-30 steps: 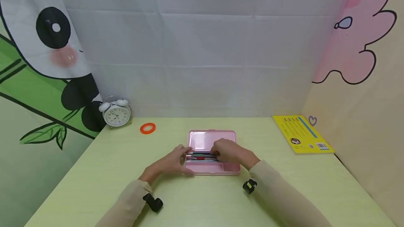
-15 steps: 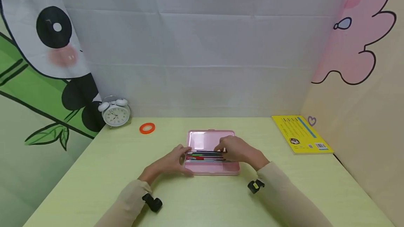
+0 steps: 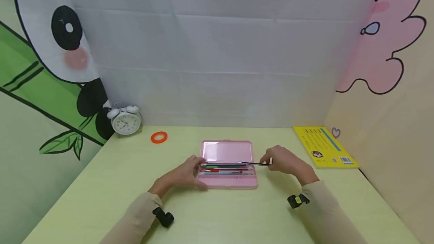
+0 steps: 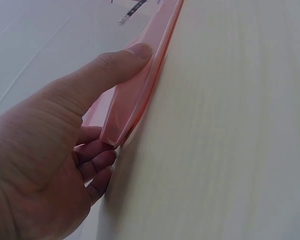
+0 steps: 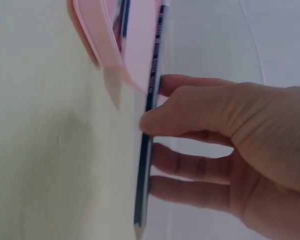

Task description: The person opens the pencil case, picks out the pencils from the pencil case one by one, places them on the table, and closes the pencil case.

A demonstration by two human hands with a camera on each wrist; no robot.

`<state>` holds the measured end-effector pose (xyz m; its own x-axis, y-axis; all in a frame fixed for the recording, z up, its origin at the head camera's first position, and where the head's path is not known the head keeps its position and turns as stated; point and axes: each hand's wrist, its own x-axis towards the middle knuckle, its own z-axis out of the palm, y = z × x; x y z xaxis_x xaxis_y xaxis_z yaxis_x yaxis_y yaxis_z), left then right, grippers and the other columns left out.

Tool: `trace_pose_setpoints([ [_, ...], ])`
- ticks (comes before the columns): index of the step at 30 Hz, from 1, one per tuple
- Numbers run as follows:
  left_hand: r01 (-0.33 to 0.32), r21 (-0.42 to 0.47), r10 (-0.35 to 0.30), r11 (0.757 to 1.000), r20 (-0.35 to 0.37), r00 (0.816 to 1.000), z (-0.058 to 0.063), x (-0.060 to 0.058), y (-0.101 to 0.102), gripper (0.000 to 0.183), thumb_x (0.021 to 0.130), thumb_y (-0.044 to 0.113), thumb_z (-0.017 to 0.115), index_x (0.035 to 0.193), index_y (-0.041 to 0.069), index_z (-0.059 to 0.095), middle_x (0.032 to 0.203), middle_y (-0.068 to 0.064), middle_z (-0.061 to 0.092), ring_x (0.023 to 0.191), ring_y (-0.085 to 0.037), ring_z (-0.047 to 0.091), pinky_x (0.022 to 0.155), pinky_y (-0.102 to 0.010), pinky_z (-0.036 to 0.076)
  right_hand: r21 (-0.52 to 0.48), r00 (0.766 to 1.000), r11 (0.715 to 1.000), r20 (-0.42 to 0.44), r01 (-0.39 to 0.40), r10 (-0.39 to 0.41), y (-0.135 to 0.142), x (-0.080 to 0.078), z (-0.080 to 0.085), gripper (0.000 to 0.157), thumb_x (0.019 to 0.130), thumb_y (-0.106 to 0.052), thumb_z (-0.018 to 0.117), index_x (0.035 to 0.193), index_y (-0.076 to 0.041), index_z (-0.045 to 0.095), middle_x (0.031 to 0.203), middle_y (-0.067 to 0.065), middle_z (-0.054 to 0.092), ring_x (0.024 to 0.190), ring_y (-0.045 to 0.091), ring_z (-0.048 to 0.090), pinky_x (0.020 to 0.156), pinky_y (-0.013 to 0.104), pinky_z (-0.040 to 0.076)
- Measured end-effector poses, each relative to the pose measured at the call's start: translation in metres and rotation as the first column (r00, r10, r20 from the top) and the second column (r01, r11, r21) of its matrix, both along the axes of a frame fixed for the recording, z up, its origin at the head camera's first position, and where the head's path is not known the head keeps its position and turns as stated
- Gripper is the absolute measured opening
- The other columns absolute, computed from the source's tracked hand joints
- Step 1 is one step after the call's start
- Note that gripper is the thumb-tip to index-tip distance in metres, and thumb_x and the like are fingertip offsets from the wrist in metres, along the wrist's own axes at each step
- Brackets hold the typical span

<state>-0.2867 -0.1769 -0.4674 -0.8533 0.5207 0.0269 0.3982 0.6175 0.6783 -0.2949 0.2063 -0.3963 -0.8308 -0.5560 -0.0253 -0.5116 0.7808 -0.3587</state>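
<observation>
A pink pencil case (image 3: 227,182) lies with its lid up in the middle of the table, several pens and pencils (image 3: 217,166) lined up inside. My left hand (image 3: 179,176) grips the case's left end; in the left wrist view its thumb (image 4: 140,52) presses on the front wall, the other fingers curling round the end. Just past the right end, my right hand (image 3: 286,163) pinches a dark pencil (image 5: 151,90) between thumb and fingers. One end of that pencil overlaps the case in the head view. Its sharpened tip points away from the case in the right wrist view.
An orange ring (image 3: 158,137) lies behind and left of the case. At the table's back left corner stands a white alarm clock (image 3: 126,122). A yellow book (image 3: 323,147) lies at the right edge by the wall.
My right hand has moved right, drawing the pencil up and out of the case. The left hand has stayed at the case's left end.
</observation>
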Motion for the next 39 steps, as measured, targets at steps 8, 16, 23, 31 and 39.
trace_pose_setpoints([
  [8,-0.005,0.016,0.005,1.0,-0.004,1.0,0.0,0.0,-0.003,0.098,0.067,0.046,0.091,0.143,0.002,0.046,0.12,-0.003,0.047,0.11,-0.02,0.046,0.097,-0.043,0.044,0.015,0.985,0.994,0.137,0.106,-0.107,0.043,-0.013,-0.006,0.025,0.082,0.005,0.073,0.099,-0.012,0.081,0.083,-0.004,0.064,0.081,0.019,0.053,0.071,0.033,0.048],
  [16,-0.006,0.019,0.006,1.0,0.001,1.0,0.001,0.001,-0.003,0.098,0.067,0.046,0.091,0.142,0.002,0.046,0.12,-0.004,0.047,0.11,-0.02,0.046,0.096,-0.042,0.044,0.013,0.968,0.988,0.201,0.153,-0.153,0.055,-0.016,-0.013,0.023,0.081,0.006,0.075,0.098,-0.009,0.081,0.092,-0.001,0.067,0.082,0.019,0.054,0.074,0.034,0.05],
  [23,-0.005,0.024,0.005,1.0,0.002,1.0,0.0,0.0,-0.002,0.098,0.067,0.046,0.091,0.142,0.002,0.046,0.121,-0.003,0.047,0.11,-0.019,0.047,0.096,-0.042,0.044,0.022,0.96,0.984,0.214,0.177,-0.178,0.059,-0.018,-0.017,0.021,0.081,0.003,0.079,0.1,-0.006,0.08,0.096,0.0,0.068,0.084,0.018,0.056,0.078,0.034,0.052],
  [31,-0.001,0.017,0.0,1.0,0.014,1.0,-0.001,-0.002,-0.002,0.097,0.068,0.046,0.091,0.143,0.002,0.046,0.12,-0.003,0.047,0.11,-0.019,0.047,0.096,-0.042,0.045,0.019,0.947,0.976,0.236,0.217,-0.216,0.061,-0.021,-0.022,0.023,0.082,0.003,0.078,0.1,-0.009,0.081,0.099,0.0,0.069,0.089,0.02,0.056,0.081,0.034,0.052],
  [39,0.007,0.012,-0.007,1.0,0.005,1.0,-0.002,-0.004,-0.002,0.097,0.068,0.047,0.091,0.142,0.002,0.047,0.118,-0.002,0.047,0.109,-0.019,0.047,0.095,-0.042,0.045,0.004,0.947,0.977,0.243,0.215,-0.21,0.061,-0.023,-0.024,0.021,0.083,0.001,0.078,0.102,-0.009,0.08,0.098,0.0,0.068,0.087,0.02,0.055,0.078,0.032,0.052],
])
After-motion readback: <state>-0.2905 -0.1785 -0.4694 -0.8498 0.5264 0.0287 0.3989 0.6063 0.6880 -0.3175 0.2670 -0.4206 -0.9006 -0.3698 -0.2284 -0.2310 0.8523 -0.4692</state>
